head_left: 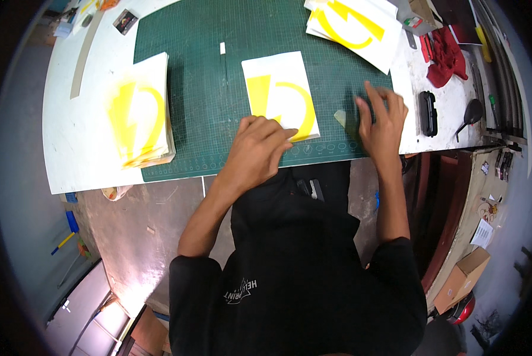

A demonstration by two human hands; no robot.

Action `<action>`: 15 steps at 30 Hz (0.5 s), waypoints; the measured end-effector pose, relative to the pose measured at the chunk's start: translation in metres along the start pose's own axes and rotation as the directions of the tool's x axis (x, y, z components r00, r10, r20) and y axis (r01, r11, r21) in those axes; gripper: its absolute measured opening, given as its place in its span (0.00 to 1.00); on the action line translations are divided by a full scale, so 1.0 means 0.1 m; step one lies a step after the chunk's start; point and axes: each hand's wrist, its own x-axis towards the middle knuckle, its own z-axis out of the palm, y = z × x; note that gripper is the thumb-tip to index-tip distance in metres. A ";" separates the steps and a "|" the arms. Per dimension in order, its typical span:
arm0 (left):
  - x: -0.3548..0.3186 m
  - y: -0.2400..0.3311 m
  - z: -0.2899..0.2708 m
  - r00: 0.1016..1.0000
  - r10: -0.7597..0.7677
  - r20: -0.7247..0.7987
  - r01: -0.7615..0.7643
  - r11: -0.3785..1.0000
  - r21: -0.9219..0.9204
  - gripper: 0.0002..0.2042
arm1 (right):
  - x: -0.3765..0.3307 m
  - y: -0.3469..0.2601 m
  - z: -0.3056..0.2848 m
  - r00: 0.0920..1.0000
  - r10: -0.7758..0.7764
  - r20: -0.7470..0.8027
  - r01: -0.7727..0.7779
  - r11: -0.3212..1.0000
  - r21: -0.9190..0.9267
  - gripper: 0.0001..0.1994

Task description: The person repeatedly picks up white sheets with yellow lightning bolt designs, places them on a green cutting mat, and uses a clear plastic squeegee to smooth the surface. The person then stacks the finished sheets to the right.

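Two bare hands are at work over a green cutting mat (206, 89) that lies on a white table (82, 160). We see the left hand (255, 151) curled, its fingertips pressed down on the near edge of a white sheet with a yellow cut shape (280, 98); the fingers are bent and close together, pinning the paper rather than gripping it. That sheet lies flat near the middle of the mat, its near corner just under the left fingers.

The right hand (383, 118) is spread wide, fingers fanned and palm down, on the right edge of the mat, well apart from the sheet. It holds nothing that we can make out. Just beside it, toward the sheet, lies a small pale scrap (340, 117); we cannot tell whether the thumb touches it.

On the left part of the mat sits a stack of similar yellow-printed sheets (138, 115), overhanging the mat's edge onto the table. Another pile of such sheets (355, 26) rests at the far right corner of the mat. Beyond the right hand, on the bare table, lie a black oblong case (428, 113), a red cloth (447, 56) and what looks like a black spoon-shaped tool (472, 113). A small white strip (222, 48) lies on the mat, far from both hands.
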 end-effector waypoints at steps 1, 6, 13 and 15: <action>0.06 0.02 -0.07 0.992 -0.006 -0.123 -0.001 0.998 -0.062 0.07 | 0.18 0.08 0.08 0.999 0.003 -0.038 -0.002 1.000 0.019 0.19; -0.08 -0.19 -0.77 0.721 -0.486 -0.494 -0.270 0.459 -0.846 0.05 | 0.71 0.39 0.31 0.990 -0.133 -0.042 0.126 0.981 -0.150 0.15; -0.73 -0.23 -1.91 0.760 -0.083 -0.645 0.217 0.967 0.131 0.10 | 0.72 0.58 0.41 0.978 -0.195 -0.072 0.184 0.975 -0.128 0.07; -0.89 -0.36 -1.97 0.859 -0.192 -0.476 0.354 0.893 0.279 0.11 | 0.70 0.56 0.40 0.977 -0.186 -0.106 0.174 0.978 -0.112 0.05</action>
